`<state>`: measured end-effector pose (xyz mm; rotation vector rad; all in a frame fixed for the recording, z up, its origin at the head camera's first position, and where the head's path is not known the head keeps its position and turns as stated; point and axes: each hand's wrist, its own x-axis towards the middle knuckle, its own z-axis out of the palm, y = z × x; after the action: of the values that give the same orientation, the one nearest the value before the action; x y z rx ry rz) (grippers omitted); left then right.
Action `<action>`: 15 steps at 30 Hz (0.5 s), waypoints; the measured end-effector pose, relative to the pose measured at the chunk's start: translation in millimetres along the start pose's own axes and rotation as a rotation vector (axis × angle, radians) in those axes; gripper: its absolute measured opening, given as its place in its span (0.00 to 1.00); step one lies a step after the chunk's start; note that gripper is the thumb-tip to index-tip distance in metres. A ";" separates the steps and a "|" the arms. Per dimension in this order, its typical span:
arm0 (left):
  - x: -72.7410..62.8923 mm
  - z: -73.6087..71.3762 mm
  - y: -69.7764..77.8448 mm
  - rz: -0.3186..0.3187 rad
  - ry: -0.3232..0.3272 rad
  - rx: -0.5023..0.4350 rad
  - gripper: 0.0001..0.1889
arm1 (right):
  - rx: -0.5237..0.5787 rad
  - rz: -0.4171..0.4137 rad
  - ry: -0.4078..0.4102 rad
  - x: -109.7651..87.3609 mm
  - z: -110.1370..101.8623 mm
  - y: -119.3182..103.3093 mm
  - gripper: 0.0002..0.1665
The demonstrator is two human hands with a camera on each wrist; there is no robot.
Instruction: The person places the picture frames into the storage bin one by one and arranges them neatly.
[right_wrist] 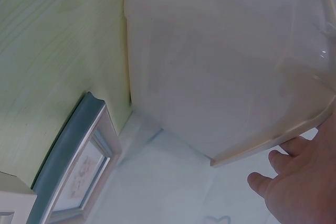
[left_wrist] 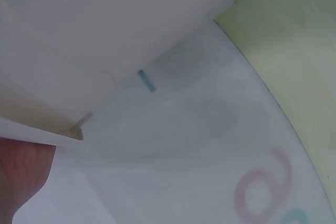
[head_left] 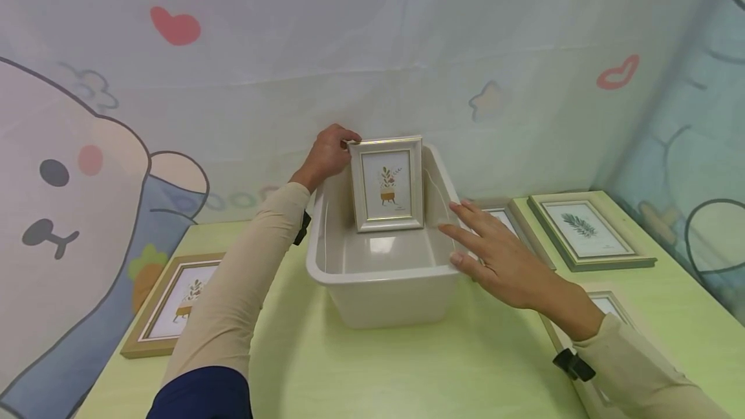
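A silver-white picture frame [head_left: 387, 222] with a potted-plant print stands nearly upright inside a white plastic bin [head_left: 387, 302], toward its far end. My left hand [head_left: 327, 155] grips the top left corner of this frame, its wrist above the bin's left rim. In the left wrist view only a bit of the left hand [left_wrist: 23, 174] shows, beside the bin's rim [left_wrist: 39, 132]. My right hand [head_left: 503, 254] has its fingers spread and extended at the bin's right rim. From the right wrist view, the right hand [right_wrist: 304, 182] is beside the bin's outer wall [right_wrist: 210, 66], holding nothing.
A tan picture frame [head_left: 145, 344] lies on the green table [head_left: 361, 374] at left, partly behind my left sleeve. On the right lie a green-edged frame with a leaf print [head_left: 584, 231], a grey frame [head_left: 532, 238] and a pale frame [head_left: 619, 312]. A printed cloth backdrop [head_left: 349, 37] hangs behind.
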<state>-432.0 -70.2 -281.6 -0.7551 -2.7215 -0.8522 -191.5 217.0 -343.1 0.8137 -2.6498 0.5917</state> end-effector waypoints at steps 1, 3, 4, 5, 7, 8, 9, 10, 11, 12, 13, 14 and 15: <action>-0.5 -0.3 0.1 -0.004 0.000 -0.001 0.28 | 0.001 0.000 -0.001 0.1 0.1 -0.1 0.29; -1.1 -0.8 0.2 -0.008 0.000 -0.005 0.28 | 0.000 -0.001 0.000 0.3 0.2 -0.3 0.29; -1.5 -1.4 0.3 -0.008 0.001 -0.007 0.27 | -0.001 -0.002 0.001 0.5 0.2 -0.3 0.28; -1.8 -2.1 0.3 -0.006 0.004 -0.008 0.27 | 0.000 -0.004 0.002 0.8 0.3 -0.2 0.28; -2.5 -3.4 -0.1 -0.005 0.009 -0.010 0.27 | -0.001 -0.006 0.004 1.2 0.2 0.0 0.28; -2.8 -4.4 -0.2 -0.008 0.013 -0.013 0.26 | -0.003 -0.007 0.004 1.4 0.2 0.1 0.29; -3.5 -5.7 -0.2 -0.013 0.016 -0.022 0.26 | -0.004 -0.008 0.004 1.6 0.1 0.2 0.29; -4.2 -6.9 -0.3 -0.019 0.021 -0.029 0.25 | -0.003 -0.008 0.003 1.7 0.1 0.3 0.29; -4.9 -8.5 -0.5 -0.024 0.026 -0.042 0.25 | -0.002 -0.009 0.004 1.8 0.2 0.5 0.29; -5.6 -10.2 -0.7 -0.029 0.032 -0.054 0.24 | -0.003 -0.010 0.004 1.9 0.3 0.7 0.29; -6.6 -12.7 -0.6 -0.033 0.037 -0.067 0.24 | -0.003 -0.010 0.004 2.2 0.5 0.9 0.28; -7.6 -15.1 -0.7 -0.032 0.045 -0.080 0.23 | -0.002 -0.011 0.004 2.3 0.7 1.2 0.28; -8.6 -17.6 -0.7 -0.028 0.052 -0.091 0.22 | -0.002 -0.012 0.005 2.3 1.0 1.5 0.28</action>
<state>-424.5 -84.4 -270.3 -0.7035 -2.6697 -0.9936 -194.4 216.6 -343.5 0.8261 -2.6387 0.5876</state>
